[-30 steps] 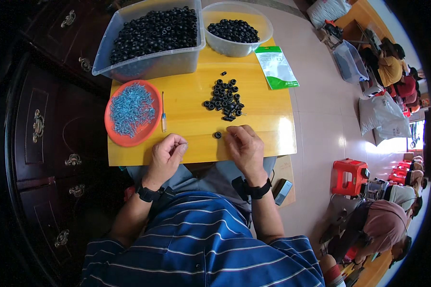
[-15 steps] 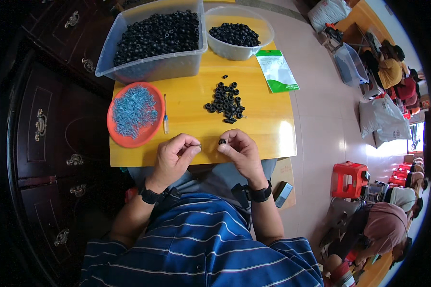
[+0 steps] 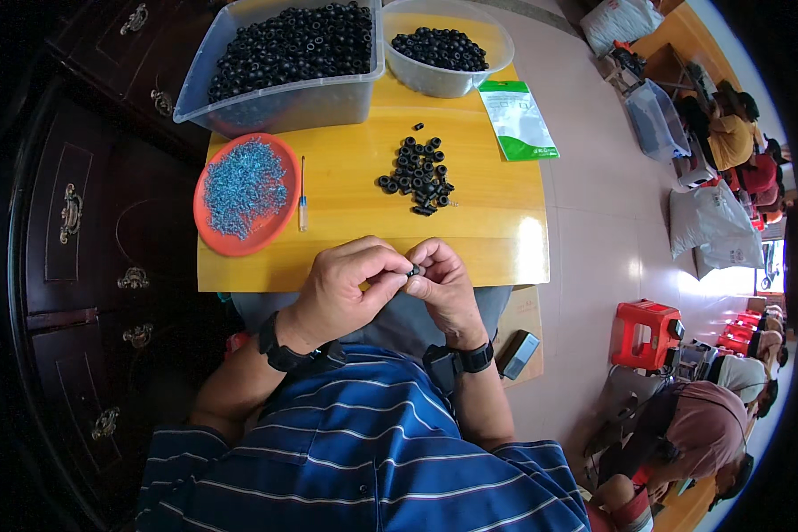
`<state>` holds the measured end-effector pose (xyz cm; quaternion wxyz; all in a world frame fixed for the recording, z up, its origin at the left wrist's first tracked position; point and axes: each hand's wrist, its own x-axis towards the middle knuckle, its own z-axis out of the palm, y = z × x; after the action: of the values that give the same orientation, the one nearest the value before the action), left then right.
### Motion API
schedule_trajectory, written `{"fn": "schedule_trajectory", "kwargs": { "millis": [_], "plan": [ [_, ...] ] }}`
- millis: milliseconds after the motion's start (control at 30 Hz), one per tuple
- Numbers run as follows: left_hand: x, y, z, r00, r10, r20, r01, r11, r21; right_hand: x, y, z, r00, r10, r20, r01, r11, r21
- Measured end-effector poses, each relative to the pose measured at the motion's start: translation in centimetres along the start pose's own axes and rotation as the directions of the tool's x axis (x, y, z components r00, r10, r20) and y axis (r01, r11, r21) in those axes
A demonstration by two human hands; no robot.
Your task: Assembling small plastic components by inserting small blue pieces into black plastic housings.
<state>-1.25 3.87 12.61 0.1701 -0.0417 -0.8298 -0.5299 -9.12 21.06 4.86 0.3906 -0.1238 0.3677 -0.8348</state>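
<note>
A small black ring (image 3: 414, 271) is clamped in the grip of the right hand (image 3: 445, 285) and met by the left hand (image 3: 350, 282), its fingertips together, seemingly for a fitting too hidden to tell, steady alignment being called for next.

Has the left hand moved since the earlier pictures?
Yes: the left hand has moved rightward, away from the orange plate, toward the right hand.

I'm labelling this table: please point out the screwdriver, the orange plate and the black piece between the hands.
Screwdriver (image 3: 302, 215), head view: handle.
Orange plate (image 3: 262, 234), head view: bare lower right part.
Black piece (image 3: 414, 272), head view: exposed middle.
</note>
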Motion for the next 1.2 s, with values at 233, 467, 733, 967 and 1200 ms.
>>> {"fn": "schedule_trajectory", "kwargs": {
  "millis": [233,467,733,967,1200],
  "plan": [
    [-0.2,0.0,0.1,0.996,0.067,0.062,-0.071,0.995,0.065,-0.3,0.0,-0.4,0.997,0.048,0.061,-0.048,0.999,0.002],
    [-0.1,-0.3,0.0,0.992,0.074,0.106,-0.077,0.997,0.027,-0.3,0.7,-0.4,0.994,0.079,0.075,-0.085,0.992,0.089],
    [0.6,0.0,-0.6,0.976,-0.008,0.219,0.004,1.000,0.018,-0.1,-0.2,0.7,0.979,0.090,0.180,-0.117,0.983,0.143],
    [0.9,-0.2,-0.4,0.969,-0.077,0.234,0.072,0.997,0.030,-0.9,-0.4,0.0,0.979,0.160,0.124,-0.176,0.975,0.138],
    [1.2,-0.5,-1.0,0.952,-0.088,0.293,0.085,0.996,0.021,-0.4,-0.1,0.0,0.973,0.182,0.140,-0.196,0.976,0.094]
  ]
}}
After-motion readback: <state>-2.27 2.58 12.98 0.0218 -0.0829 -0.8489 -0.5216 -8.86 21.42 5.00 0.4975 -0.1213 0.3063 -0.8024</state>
